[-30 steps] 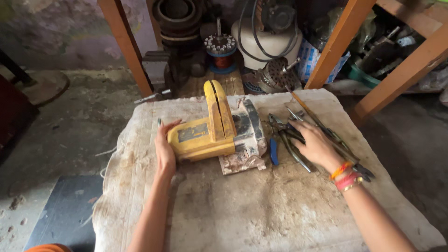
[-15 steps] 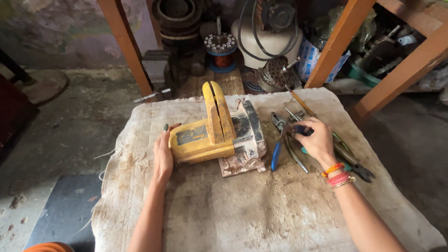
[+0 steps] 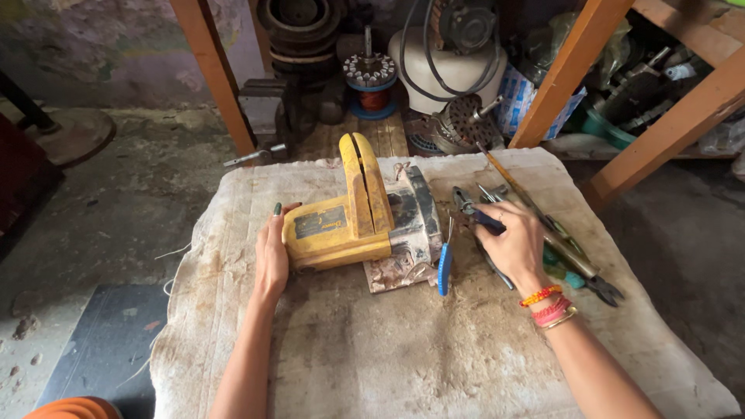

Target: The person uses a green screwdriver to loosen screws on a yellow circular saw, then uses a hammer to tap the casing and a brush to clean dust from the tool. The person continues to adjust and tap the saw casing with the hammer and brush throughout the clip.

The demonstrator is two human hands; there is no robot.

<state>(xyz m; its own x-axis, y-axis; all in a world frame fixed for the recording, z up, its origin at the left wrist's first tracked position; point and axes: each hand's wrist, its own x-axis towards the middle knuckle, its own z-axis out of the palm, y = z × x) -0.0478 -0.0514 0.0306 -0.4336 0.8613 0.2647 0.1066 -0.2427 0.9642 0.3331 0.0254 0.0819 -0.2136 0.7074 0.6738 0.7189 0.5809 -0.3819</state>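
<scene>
The left hand (image 3: 273,252) lies open, flat against the left end of the yellow power tool (image 3: 349,221), which sits at frame centre on the cloth-covered table (image 3: 372,349), long axis running left to right, handle arching toward the top. A blue-handled screwdriver (image 3: 444,268) lies just right of it. The right hand (image 3: 514,247) closes on dark pliers (image 3: 475,213), jaws pointing upper left.

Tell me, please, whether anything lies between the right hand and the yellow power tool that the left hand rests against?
Yes. Between the right hand and the yellow power tool lies a blue-handled screwdriver on the cloth, beside the tool's grey metal base. The left hand touches the tool's other end with nothing between.
</scene>
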